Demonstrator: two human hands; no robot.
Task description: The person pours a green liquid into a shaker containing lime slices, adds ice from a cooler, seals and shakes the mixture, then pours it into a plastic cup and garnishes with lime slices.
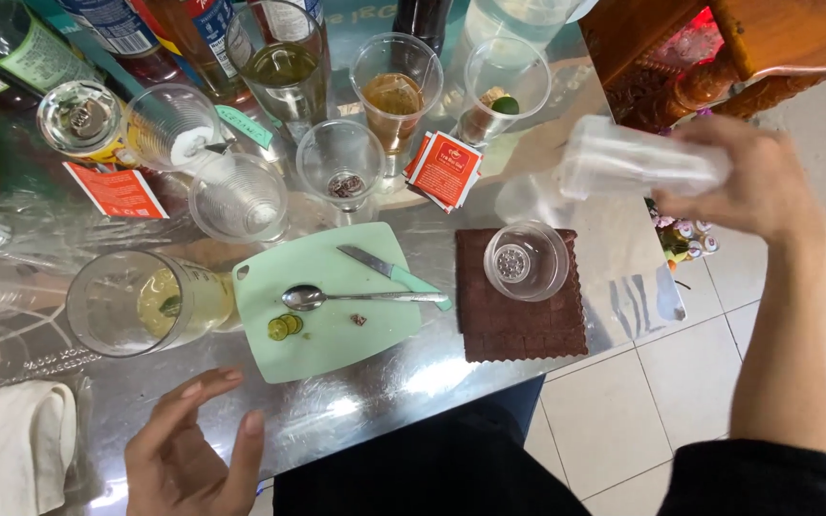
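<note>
My right hand [752,182] is raised over the table's right edge and grips a stack of clear plastic cups [628,158] lying sideways, blurred. My left hand [193,444] hovers open, fingers spread, above the near table edge, holding nothing. Ahead of it lies a light green cutting board [322,339] with a spoon [356,297], a green-handled knife [394,272] and a few lime slices [284,327]. One clear plastic cup [526,260] stands on a brown cloth mat [518,325] below the held stack.
A large glass with pale liquid and lime [145,304] stands left of the board. Several clear cups, glasses with drinks, red tea sachets [445,169] and bottles [11,48] crowd the far side. A white cloth [7,440] lies at the near left. Tiled floor [681,382] lies right of the table.
</note>
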